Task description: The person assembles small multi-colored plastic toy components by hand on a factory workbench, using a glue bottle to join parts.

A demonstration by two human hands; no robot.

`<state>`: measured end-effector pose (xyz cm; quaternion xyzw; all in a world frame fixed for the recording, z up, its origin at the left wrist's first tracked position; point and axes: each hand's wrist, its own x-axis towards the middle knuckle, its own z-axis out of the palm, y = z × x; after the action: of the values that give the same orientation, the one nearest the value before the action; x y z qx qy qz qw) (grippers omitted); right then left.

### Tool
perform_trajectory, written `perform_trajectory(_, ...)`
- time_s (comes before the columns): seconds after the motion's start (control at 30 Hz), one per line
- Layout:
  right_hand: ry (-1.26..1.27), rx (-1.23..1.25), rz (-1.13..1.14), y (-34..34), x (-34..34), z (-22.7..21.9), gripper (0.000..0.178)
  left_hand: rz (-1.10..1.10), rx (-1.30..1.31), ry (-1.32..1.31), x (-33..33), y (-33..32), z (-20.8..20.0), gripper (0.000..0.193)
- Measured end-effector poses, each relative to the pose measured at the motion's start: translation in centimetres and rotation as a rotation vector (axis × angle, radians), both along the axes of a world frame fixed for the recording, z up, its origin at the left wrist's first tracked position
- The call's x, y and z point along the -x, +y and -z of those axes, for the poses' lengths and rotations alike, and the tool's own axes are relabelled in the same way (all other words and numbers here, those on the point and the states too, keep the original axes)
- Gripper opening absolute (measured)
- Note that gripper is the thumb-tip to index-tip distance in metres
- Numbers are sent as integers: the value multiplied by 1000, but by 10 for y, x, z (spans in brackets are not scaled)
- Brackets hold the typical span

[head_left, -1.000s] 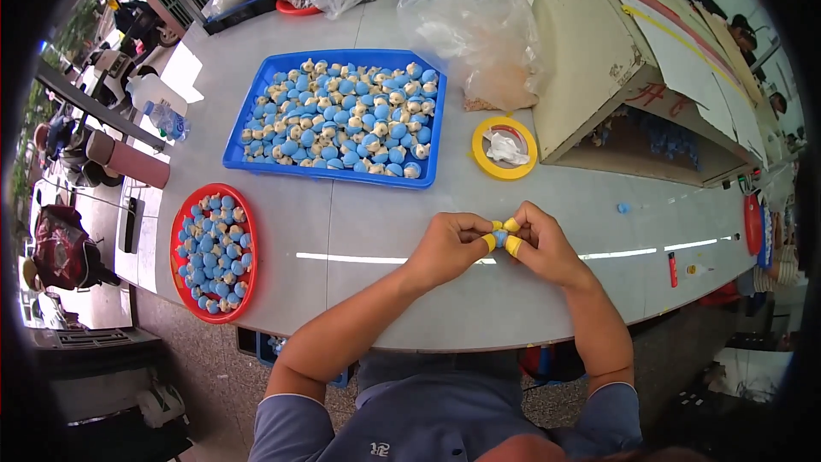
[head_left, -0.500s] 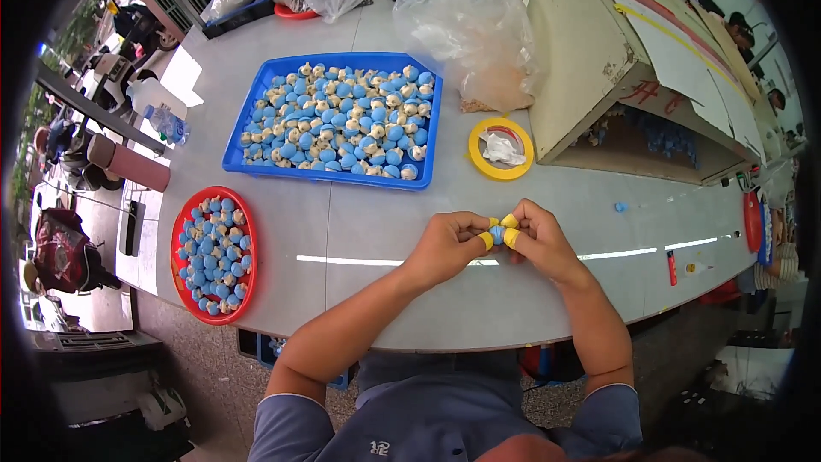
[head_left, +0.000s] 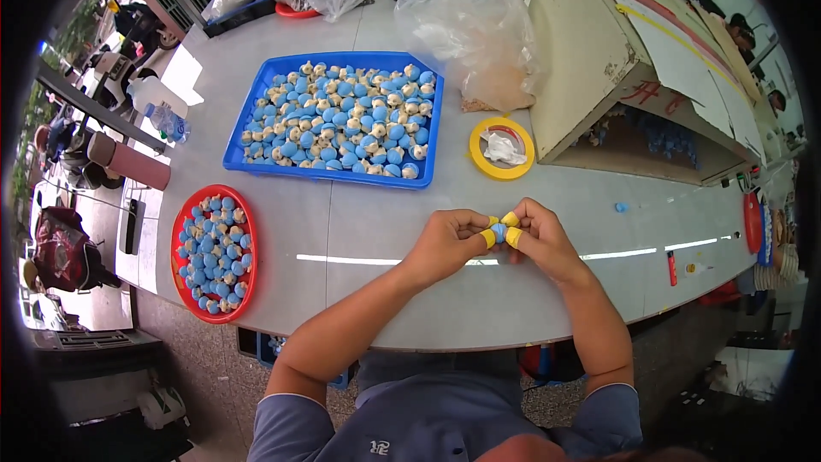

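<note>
Between the fingertips of both hands is a small blue piece (head_left: pixel 499 232), mostly covered by the fingers. My left hand (head_left: pixel 446 241) pinches it from the left and my right hand (head_left: pixel 545 239) from the right. Yellow wraps cover the thumb and finger tips on both hands. Beyond the hands, a blue tray (head_left: pixel 329 176) is full of small blue-and-cream figure pieces. A red oval basket (head_left: pixel 211 318) to the left holds more of the same pieces.
A yellow round dish (head_left: pixel 475 162) with crumpled white material sits beyond my hands. Behind it slumps a clear plastic bag (head_left: pixel 470 34). A beige open-fronted cabinet (head_left: pixel 590 60) stands at the right. A small blue piece (head_left: pixel 621 207) and a red marker (head_left: pixel 672 269) lie on the right.
Both hands stay nearly in place, still pinching the blue piece, with only a very slight shift. Nothing else has visibly changed.
</note>
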<state>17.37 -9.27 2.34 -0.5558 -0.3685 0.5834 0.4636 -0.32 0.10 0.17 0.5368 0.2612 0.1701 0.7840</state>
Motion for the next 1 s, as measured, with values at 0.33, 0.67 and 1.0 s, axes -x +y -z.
perform_trajectory(0.33,-64,-58,-5,0,5,2,8,7,-41,28,2,1,-3,23)
perform_trajectory(0.67,-152,-87,-21,-1,7,7,10,-14,-77,62,1,-3,-3,21)
perform_trajectory(1.0,-167,-87,-29,-1,7,6,11,-28,-51,58,0,-3,-4,20)
